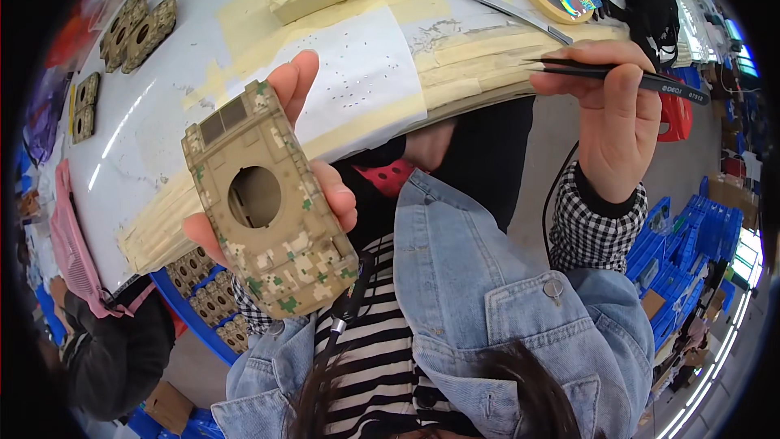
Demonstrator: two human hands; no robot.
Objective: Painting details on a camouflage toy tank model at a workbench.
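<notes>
While the left hand (305, 154) grips a camo tank hull (266, 203), the right hand (617, 114) at 2 o'clock pinches black tweezers (617, 75), hands well apart.

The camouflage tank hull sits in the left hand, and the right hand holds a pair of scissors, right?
Not quite. The head view shows the right hand holding black tweezers, not scissors. The camouflage tank hull is indeed in the left hand.

White worktable (162, 89), blue crates (691, 236), grey floor (691, 164)
</notes>
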